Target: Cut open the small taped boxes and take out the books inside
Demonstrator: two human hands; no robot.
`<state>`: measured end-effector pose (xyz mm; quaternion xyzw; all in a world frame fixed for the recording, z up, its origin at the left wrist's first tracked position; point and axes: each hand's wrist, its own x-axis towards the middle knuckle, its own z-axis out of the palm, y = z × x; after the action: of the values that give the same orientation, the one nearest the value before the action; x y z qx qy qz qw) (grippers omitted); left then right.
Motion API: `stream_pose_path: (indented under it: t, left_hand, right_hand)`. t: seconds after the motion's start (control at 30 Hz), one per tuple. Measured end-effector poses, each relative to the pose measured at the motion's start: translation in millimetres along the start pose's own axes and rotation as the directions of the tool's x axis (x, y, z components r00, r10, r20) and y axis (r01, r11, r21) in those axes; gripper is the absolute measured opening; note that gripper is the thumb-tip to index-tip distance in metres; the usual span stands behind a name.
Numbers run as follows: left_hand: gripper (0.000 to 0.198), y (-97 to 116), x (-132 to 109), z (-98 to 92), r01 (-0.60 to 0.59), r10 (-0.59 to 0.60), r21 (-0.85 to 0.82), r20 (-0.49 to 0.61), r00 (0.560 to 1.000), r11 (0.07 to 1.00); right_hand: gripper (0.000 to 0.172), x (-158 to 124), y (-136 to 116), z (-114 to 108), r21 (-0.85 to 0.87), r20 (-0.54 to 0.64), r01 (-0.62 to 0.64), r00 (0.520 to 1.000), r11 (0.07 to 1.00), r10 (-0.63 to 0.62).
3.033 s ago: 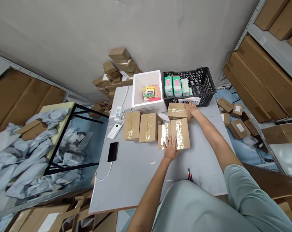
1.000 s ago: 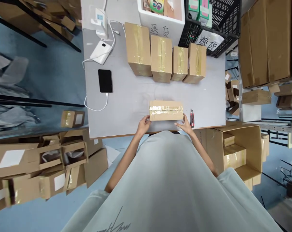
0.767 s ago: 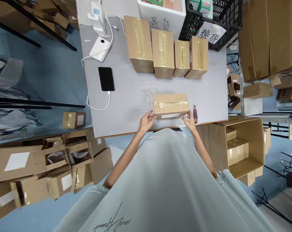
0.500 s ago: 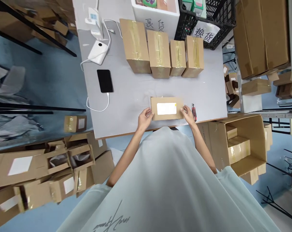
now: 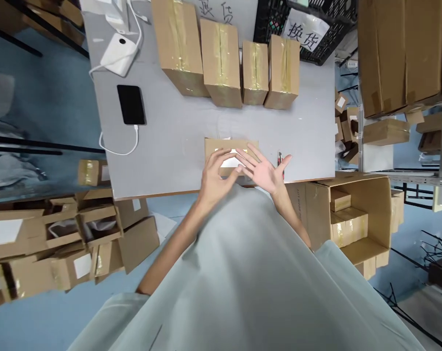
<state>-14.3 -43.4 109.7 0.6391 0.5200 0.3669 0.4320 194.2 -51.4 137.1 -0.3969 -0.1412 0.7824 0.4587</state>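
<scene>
A small cardboard box with a white label lies near the front edge of the grey table, partly hidden by my hands. Above its left part is my left hand, fingers curved and thumb apart, holding nothing. My right hand is raised beside it with the palm up and fingers spread, also without anything in it. The fingertips of the two hands come close together; whether they touch I cannot tell. Just behind my right hand a red and black utility knife lies on the table, partly covered by the thumb.
Several taped cardboard boxes stand in a row farther back, before a black crate with a paper sign. A black phone and a white power bank lie left. A large open carton stands right, below the table.
Both hands have let go of the box's ends and lifted in front of it, moving together. The right palm has turned up. The whole view has shifted slightly.
</scene>
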Motion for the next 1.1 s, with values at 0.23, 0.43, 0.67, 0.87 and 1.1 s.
stream_pose_path:
  t: [0.23, 0.43, 0.67, 0.87, 1.1]
  left_hand:
    - [0.033, 91, -8, 38.6, -0.02, 0.025, 0.133, -0.04, 0.999, 0.991]
    - [0.034, 94, -15, 55.7, 0.071, -0.066, 0.111, -0.053, 0.996, 0.991]
    - [0.031, 88, -9, 55.8, 0.076, -0.073, 0.101, -0.034, 0.997, 0.992]
    - [0.026, 97, -2, 46.4, 0.016, -0.019, 0.143, 0.024, 1.0, 0.99]
    - [0.017, -11, 6, 19.7, 0.161, -0.16, 0.137, -0.013, 0.987, 0.977]
  right_hand:
    - [0.138, -2, -4, 5, 0.006, 0.217, -0.127, 0.968, 0.992, 0.123]
    - [0.123, 3, -3, 21, 0.105, 0.378, -0.236, 0.908, 0.966, 0.181]
    - [0.136, 11, 7, 10, 0.129, 0.315, -0.18, 0.94, 0.975, 0.131]
    - [0.157, 11, 16, -4, -0.059, 0.249, -0.062, 0.966, 0.996, 0.075]
    - [0.119, 28, 23, -66, -0.544, 0.165, 0.036, 0.984, 0.838, 0.065]
